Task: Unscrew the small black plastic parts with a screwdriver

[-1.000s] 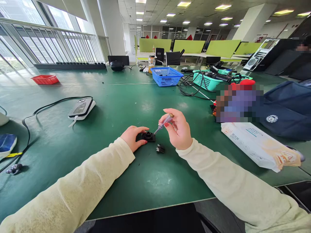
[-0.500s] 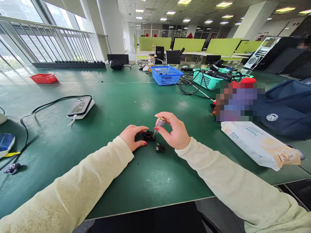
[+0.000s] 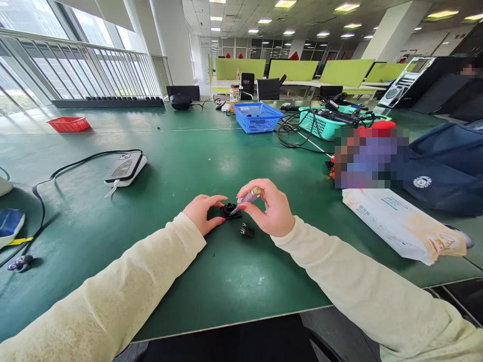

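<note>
Left hand (image 3: 203,212): grip pinches the small black part (image 3: 230,210), thumb on the near side, fingers over the far edge, pressing it flat to the green worktop (image 3: 181,166). Part lies just right of this grip, between both hands. Right hand (image 3: 269,208): grip pressed together on a small clear-handled screwdriver (image 3: 246,199), held tilted, tip down-left onto the top of the black part, brass cap up-right. A second small black piece (image 3: 246,231) lies loose on the worktop just below the right grip, apart from the first part. Wet-wipe pack (image 3: 400,226) well right of the right hand.
</note>
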`<state>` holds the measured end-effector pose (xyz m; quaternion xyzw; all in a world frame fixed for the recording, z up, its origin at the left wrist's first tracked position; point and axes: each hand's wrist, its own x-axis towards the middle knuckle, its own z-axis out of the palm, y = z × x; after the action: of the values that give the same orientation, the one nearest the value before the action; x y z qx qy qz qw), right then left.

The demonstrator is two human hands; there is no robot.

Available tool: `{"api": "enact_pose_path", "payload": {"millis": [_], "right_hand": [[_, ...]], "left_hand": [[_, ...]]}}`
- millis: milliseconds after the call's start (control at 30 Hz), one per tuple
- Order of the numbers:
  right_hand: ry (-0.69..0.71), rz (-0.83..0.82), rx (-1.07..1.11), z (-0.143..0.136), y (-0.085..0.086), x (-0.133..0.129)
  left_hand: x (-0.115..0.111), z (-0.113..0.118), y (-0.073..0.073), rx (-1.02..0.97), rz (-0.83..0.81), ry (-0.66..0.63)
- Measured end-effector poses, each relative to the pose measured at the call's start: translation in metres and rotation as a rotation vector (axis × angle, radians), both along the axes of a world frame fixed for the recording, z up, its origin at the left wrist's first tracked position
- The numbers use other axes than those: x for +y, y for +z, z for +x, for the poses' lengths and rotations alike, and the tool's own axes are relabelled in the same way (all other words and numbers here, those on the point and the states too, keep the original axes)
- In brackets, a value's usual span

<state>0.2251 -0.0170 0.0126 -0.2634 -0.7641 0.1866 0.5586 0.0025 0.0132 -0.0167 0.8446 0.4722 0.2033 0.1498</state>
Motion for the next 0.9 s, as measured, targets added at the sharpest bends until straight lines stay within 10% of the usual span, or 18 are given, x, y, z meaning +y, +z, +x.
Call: {"api": "enact_pose_path", "payload": {"millis": [900], "right_hand": [[-0.109,0.175,0.035,0.0,-0.002,0.004]], "left_hand": [[-0.005,0.004,0.009,0.023,0.054,-0.039]]}}
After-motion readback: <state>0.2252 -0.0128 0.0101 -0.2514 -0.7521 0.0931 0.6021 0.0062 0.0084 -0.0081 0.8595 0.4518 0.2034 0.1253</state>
